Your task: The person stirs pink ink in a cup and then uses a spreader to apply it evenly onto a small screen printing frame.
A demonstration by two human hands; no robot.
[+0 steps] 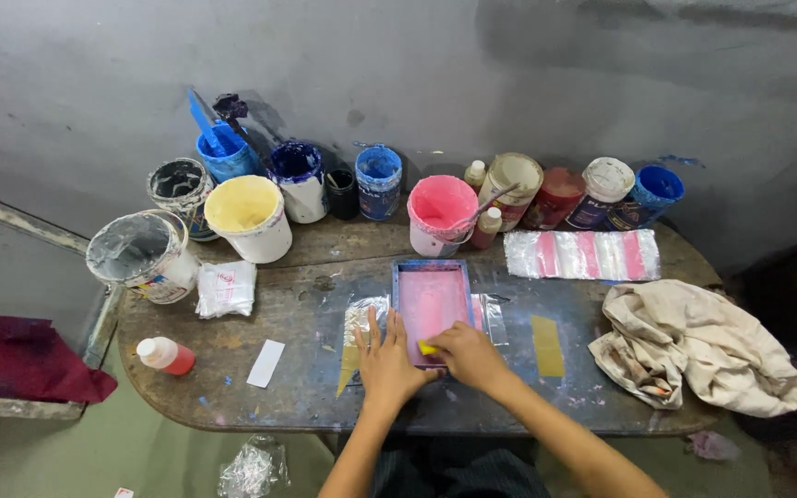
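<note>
the far edge of the table is walled off by a close row of paint tubs: grey bucket, yellow tub, blue pots, pink tub and jars to the right, with little passage between them; a striped plastic sheet lies far right and a crumpled cloth blocks the right end; open board lies near left, between a small red bottle and white strip, and right of the pink frame up to the cloth
</note>
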